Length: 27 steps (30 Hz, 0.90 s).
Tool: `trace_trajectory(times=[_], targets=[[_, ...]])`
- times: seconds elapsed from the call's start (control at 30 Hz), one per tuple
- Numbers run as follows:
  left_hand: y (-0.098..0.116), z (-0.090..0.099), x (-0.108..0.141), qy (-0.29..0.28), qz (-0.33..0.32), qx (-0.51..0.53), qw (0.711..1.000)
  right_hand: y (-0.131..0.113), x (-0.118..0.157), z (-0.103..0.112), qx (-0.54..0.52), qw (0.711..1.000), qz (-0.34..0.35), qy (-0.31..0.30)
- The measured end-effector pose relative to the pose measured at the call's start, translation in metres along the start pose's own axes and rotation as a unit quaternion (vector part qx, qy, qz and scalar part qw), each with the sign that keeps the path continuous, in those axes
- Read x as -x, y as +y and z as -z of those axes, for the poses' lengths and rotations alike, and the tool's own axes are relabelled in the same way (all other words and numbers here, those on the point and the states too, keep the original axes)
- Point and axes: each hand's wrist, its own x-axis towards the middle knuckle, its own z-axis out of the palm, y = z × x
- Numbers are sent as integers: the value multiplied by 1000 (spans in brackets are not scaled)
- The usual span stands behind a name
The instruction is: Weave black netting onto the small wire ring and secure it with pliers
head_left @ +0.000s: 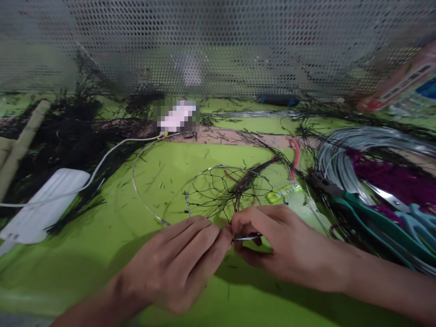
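Note:
Both hands meet low in the middle of the head view, over a wire hoop with black netting. My left hand (184, 259) is closed on the near part of the wire hoop (143, 200); its fingertips are partly hidden. Thumb and fingers of my right hand (282, 245) pinch the wire and net edge just beside it. Black netting (214, 190) spreads behind the fingers, its strands gathered toward the upper right with a magenta cord (243, 181) among them. A yellow-green cutter (281, 194) with a pink coiled strap (295, 159) lies behind my right hand.
To the right lie green-handled pliers (368, 218), light-blue scissors (398, 204), a grey wire coil (327, 154) and purple netting (391, 177). A white power strip (47, 204) and black net strands (78, 122) are at left. A perforated metal panel (218, 41) closes off the back.

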Motion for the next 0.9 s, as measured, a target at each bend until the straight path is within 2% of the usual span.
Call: trace_trajectory(times=[0.1,0.27,0.43,0.63,0.9], targets=[[-1,-1,0,5,-18,-21,1000,2,-1,-2,-10,1000,1,9],[-2,-2,0,5,-84,-79,993,5,-2,-3,14,999,39,36],[-1,-3,-1,4,-82,-63,995,7,-4,-3,19,997,57,43],[-2,-7,1,17,-74,-75,994,10,-5,-5,40,996,71,20],[-4,-8,5,6,-115,-90,989,6,-2,-7,30,999,23,17]])
